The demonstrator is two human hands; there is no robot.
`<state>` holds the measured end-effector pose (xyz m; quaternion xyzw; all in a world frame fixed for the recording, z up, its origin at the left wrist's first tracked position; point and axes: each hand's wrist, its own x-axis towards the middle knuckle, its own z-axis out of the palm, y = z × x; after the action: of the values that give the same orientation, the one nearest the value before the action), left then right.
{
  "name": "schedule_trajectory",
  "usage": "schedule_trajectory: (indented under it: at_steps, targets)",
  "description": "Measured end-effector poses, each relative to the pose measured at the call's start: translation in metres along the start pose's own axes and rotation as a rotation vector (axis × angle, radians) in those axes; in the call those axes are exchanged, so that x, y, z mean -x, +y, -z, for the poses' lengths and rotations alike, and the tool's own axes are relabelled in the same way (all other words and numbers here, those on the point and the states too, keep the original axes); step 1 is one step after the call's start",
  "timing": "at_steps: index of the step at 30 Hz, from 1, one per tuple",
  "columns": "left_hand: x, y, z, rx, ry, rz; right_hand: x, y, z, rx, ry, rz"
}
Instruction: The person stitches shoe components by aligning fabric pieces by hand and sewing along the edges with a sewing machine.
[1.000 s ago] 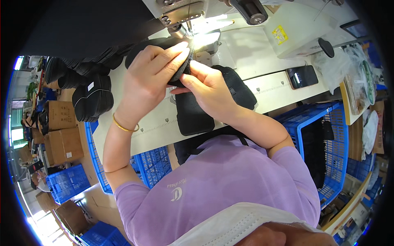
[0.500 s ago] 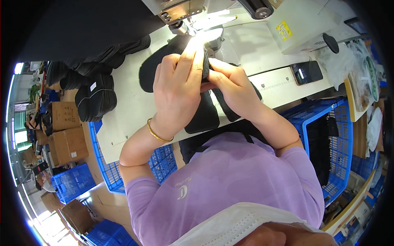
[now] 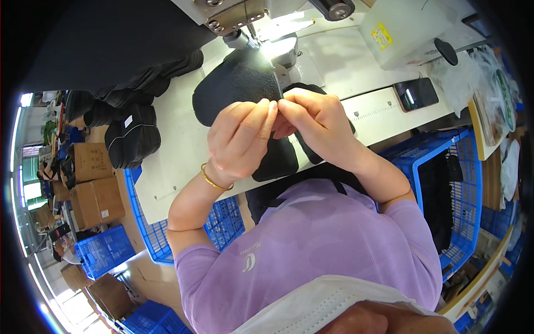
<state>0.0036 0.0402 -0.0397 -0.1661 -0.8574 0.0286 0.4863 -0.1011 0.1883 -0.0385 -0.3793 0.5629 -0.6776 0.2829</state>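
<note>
A flat black piece of felt-like fabric (image 3: 239,83) lay on the white desk (image 3: 178,161) just below the sewing machine's needle head (image 3: 236,25). Both hands met at its near edge: the left hand (image 3: 239,139) and right hand (image 3: 317,125) were closed in fingertip pinches on that edge. The step looked like lining up the edge for stitching; feeding it under the needle would call for a steady grip. Below the machine, more black pieces (image 3: 278,161) lay under the wrists.
</note>
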Motion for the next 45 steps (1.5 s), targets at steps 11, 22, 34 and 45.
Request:
schedule_trajectory:
  at_steps: [11,22,34,45]
  targets:
    - [0.011,-0.006,-0.011,-0.229,0.078,-0.019,-0.009,0.001,-0.001,0.030,0.059,-0.024]
    - [-0.005,-0.031,-0.020,-0.101,0.095,0.009,-0.041,0.007,0.001,-0.109,0.028,-0.006]
    - [-0.012,-0.064,-0.028,-0.134,0.099,-0.060,-0.041,0.015,0.004,-0.138,0.022,-0.070]
    - [-0.017,-0.045,-0.023,-0.159,-0.013,0.072,-0.035,0.017,0.005,-0.075,-0.037,-0.091]
